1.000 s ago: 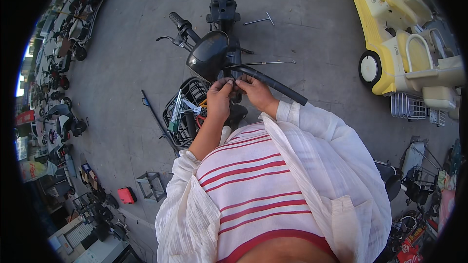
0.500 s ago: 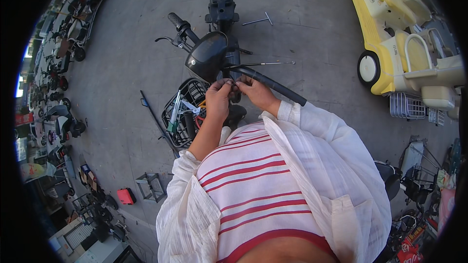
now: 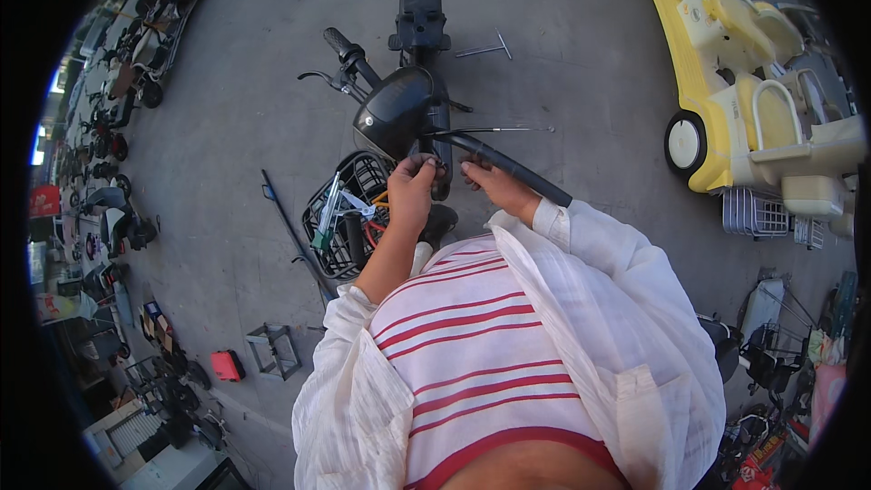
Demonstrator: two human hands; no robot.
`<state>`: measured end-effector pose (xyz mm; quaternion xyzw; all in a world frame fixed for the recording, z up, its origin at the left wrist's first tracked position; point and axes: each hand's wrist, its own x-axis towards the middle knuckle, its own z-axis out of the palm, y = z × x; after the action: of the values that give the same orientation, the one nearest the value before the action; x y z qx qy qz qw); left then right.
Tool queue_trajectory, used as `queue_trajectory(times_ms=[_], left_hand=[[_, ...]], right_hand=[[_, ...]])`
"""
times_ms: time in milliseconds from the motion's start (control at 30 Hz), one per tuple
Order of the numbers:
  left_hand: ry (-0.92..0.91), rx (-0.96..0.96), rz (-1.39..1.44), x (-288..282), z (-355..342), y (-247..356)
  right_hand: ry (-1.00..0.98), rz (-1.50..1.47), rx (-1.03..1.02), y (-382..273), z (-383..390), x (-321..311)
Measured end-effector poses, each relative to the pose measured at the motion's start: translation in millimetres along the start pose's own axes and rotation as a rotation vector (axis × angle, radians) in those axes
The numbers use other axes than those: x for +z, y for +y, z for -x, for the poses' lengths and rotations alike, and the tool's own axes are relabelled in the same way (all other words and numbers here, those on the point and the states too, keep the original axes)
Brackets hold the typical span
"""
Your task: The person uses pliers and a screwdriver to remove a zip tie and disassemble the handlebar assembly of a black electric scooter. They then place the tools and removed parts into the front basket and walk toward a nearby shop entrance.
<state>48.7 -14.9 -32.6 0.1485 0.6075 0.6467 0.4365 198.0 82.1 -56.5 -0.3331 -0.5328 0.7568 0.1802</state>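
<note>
Head: left hand [image 3: 412,183], gap, right hand [image 3: 495,183]

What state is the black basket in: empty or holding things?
Holding things: a pale tool and a red item show in the black basket.

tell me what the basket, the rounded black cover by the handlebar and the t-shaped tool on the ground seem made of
Basket: probably black-coated metal wire, from its thin open bars. Rounded black cover: likely glossy plastic, smooth with soft reflections. T-shaped tool: apparently bare metal, silvery; which metal, I can't tell.
</note>
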Motion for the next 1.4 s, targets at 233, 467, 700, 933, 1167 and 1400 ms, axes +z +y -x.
queue_trajectory(times_ms=[233, 467, 700, 933, 1167, 1400], left_hand=[[0.024, -0.035, 0.068, 1, 0, 5], [0.067, -0.096, 0.067, 4, 2, 9], [0.142, -0.056, 0.064, 10, 7, 10], [0.138, -0.08, 0.024, 10, 6, 8], [0.118, -0.086, 0.074, 9, 5, 7], [0.042, -0.064, 0.118, 6, -1, -2]], right_hand=[[0.102, 0.195, -0.032, -86, -71, -95], [-0.326, 0.24, 0.099, -136, -191, 6], [-0.345, 0.227, 0.201, -125, -219, 21], [-0.258, 0.212, 0.182, -118, -219, 25], [-0.155, 0.154, 0.11, -90, -182, -41], [-0.056, 0.36, 0.33, 0, -18, -72]])
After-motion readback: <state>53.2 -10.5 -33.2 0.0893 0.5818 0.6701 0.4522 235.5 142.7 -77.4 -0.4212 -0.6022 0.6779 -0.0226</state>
